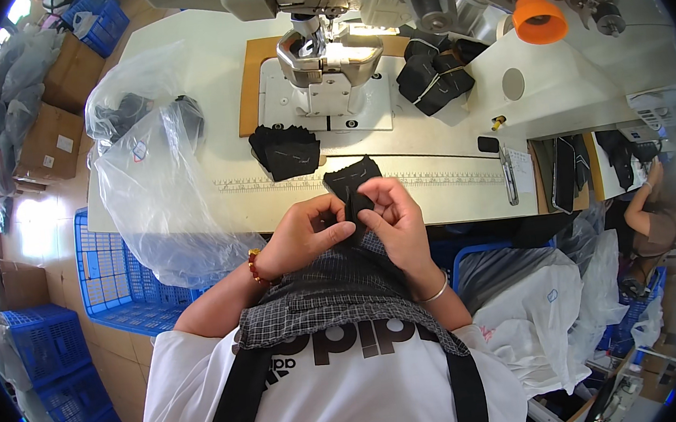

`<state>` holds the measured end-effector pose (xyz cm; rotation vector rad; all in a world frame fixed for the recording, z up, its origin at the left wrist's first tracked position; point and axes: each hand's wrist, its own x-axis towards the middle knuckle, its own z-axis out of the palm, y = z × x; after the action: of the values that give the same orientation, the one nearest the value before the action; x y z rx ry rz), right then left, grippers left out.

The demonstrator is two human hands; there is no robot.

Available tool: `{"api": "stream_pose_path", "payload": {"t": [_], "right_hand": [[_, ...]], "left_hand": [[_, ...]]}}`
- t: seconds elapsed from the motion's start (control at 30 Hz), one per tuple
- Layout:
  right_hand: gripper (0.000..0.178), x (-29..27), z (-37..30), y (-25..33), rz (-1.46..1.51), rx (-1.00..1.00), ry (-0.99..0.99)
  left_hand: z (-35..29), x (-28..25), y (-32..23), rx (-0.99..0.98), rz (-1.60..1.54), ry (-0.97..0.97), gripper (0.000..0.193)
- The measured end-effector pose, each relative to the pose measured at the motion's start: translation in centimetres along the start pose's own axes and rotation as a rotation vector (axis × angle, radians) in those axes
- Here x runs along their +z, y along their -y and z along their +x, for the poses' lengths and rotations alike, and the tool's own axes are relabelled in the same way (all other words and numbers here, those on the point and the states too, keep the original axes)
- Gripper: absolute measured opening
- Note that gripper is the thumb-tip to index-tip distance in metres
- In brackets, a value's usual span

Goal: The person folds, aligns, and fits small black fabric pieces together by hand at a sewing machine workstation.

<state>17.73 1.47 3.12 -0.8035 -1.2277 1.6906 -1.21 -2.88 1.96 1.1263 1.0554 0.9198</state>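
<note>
At the table's front edge a small black fabric piece (353, 183) with pale marks is pinched between my two hands. My left hand (311, 228) grips its near left side with thumb and bent fingers. From the right, my right hand (392, 220) closes on the same piece, its fingertips partly covering it. A fanned stack of black fabric pieces (288, 152) lies just beyond, to the left. Straight ahead stands a sewing machine (330, 73), its lamp lit, apart from both hands.
Tied black fabric bundles (432, 76) lie right of the machine. A clear plastic bag (156, 180) spreads over the table's left side. Metal thread snips (509, 177) rest at the right. Blue baskets (108, 274) stand below left; a co-worker (652, 217) sits far right.
</note>
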Motion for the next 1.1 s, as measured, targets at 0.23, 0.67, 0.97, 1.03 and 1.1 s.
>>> {"api": "stream_pose_path", "payload": {"t": [0.23, 0.67, 0.97, 1.03, 1.1], "right_hand": [[0.012, -1.0, -0.2, -0.7, -0.160, -0.087, 0.104], [0.010, -0.6, -0.1, -0.7, -0.025, -0.009, 0.114], [0.009, -0.6, -0.2, -1.0, -0.149, -0.081, 0.066], [0.009, -0.7, -0.3, -0.9, -0.160, -0.058, 0.072], [0.009, -0.8, -0.3, -0.9, -0.170, -0.034, 0.077]], "left_hand": [[0.0, -0.2, 0.0, -0.001, -0.006, 0.028, 0.022], [0.0, -0.4, 0.4, 0.003, -0.026, 0.041, 0.021], [0.0, -0.5, 0.4, 0.007, -0.006, 0.032, 0.020], [-0.1, -0.5, 0.4, -0.010, 0.014, 0.030, 0.020], [-0.1, -0.5, 0.5, -0.014, 0.016, 0.027, 0.020]]}}
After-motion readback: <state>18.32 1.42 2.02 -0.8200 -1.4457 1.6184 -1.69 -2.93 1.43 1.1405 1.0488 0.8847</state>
